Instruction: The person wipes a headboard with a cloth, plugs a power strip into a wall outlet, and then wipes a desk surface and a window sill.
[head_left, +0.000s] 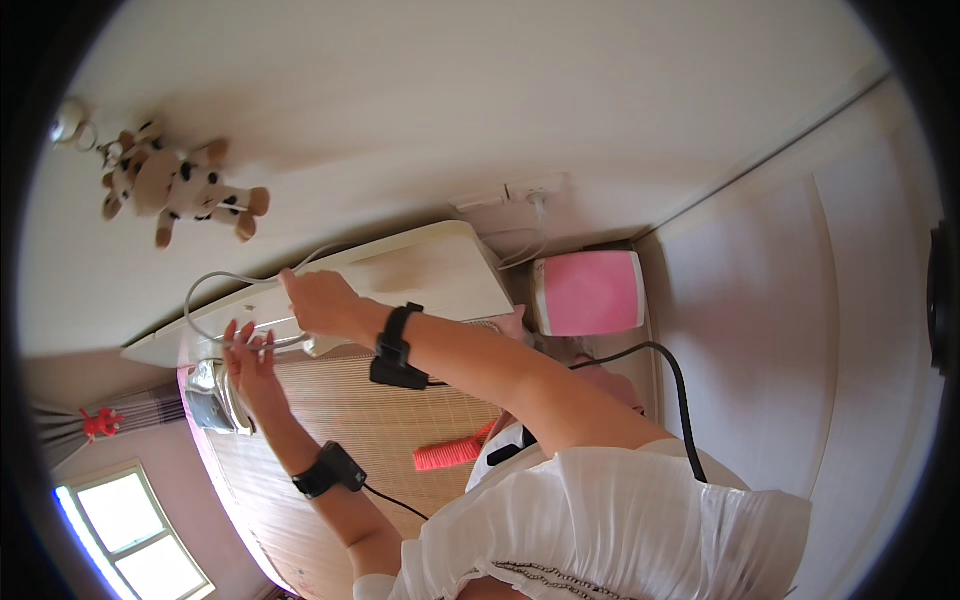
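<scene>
My right hand (322, 304) is closed around a pale cable (214, 277), which bows out in a loop to the left. Below it, my left hand (253, 367) is raised with its fingers partly apart, and the cable crosses them. Whether those fingers grip the cable or only touch it is unclear. From the left hand the cable runs right to a small whitish piece (319, 345) beneath my right hand, partly hidden. Both hands are in front of a cream headboard (427, 274). Another stretch of cable rises behind my right hand along the headboard's top edge.
A woven mat (352, 405) covers the bed, with a red brush (450, 454) on it. Folded items (217, 397) lie beside my left hand. A plush cow (187, 187) hangs on the wall. Beyond the headboard are a wall socket (536, 191) and a pink-and-white box-like object (592, 292).
</scene>
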